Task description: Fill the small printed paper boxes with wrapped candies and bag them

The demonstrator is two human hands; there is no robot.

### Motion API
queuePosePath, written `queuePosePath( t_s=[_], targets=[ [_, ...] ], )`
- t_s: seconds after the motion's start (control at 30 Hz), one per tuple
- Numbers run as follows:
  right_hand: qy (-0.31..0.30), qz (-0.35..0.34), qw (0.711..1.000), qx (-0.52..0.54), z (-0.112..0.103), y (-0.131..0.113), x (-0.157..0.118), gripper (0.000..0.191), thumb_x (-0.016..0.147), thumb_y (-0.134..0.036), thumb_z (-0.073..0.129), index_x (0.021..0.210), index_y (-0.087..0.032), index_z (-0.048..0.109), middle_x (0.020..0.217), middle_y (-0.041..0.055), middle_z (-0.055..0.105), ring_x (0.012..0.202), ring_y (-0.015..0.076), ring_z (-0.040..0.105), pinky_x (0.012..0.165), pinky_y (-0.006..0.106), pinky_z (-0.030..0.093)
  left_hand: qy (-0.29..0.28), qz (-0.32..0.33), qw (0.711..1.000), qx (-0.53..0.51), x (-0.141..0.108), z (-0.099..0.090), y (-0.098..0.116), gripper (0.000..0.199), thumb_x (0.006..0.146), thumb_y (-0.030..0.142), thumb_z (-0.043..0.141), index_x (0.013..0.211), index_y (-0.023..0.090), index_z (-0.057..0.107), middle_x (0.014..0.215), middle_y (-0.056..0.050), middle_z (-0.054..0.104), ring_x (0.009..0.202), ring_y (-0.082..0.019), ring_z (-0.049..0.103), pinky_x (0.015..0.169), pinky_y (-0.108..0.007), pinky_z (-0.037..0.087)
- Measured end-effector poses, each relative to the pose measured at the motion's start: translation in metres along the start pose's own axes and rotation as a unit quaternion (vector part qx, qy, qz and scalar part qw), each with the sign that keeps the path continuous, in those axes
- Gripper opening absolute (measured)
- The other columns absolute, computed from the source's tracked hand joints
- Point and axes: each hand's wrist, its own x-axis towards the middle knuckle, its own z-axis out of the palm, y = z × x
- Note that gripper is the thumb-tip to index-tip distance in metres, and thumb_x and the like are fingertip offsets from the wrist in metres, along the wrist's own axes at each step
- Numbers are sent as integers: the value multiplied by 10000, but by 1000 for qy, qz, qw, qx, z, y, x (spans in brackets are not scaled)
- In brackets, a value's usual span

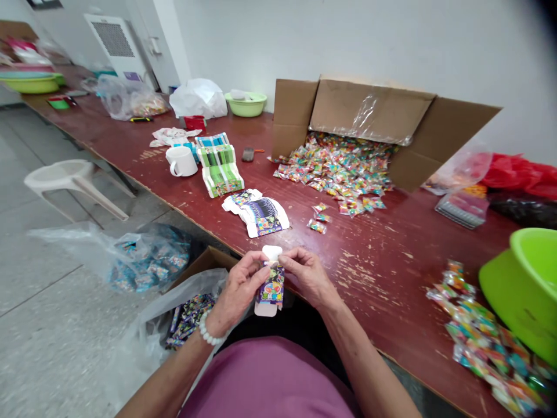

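A small purple printed carton [272,287] with white end flaps is held upright at the table's front edge. My left hand [241,284] pinches its upper left side, and my right hand [308,273] closes on its upper right side, by the top flap. Just beyond them lies a fanned stack of flat purple cartons [265,216], with green flat cartons [221,165] behind it. Small wrapped candies [343,165] spill from a cardboard box [372,110] lying open on its side. A few loose candies [319,220] sit nearer to my right hand.
A white mug [181,161] stands beside the green cartons. At the right are a green basin [522,290] and more candies [483,331]. Below the table edge, a plastic-lined box holds purple packs [187,316], near a bag of blue packs [148,264]. A white stool [65,174] stands left.
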Motion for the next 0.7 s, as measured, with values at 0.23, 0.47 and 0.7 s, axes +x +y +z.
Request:
queuePosePath(
  t_s=[0.23,0.47,0.7],
  targets=[
    [-46,-28,998,-30,-2,3,-3,258,769,-423,785,837,-190,697,756,14,690,645,137,594,611,263,479,5,44,999,4,-1,1,-1,340,831,313,731,1092,243,525,877,21,678,757,-125,644,692,-225,524],
    [-22,-110,985,-131,-5,1,-12,229,849,-447,700,883,-221,707,782,22,691,650,155,600,571,260,470,-62,-133,983,-109,-2,11,2,453,876,542,612,1149,193,523,846,-52,693,533,-169,668,489,-278,533],
    [-98,-14,989,-105,-7,-7,-6,314,797,-484,748,769,-188,646,712,13,699,586,141,602,543,258,465,-9,-119,992,-36,2,13,-6,695,873,752,404,1129,142,617,688,-46,680,407,-125,585,381,-205,412]
  ],
)
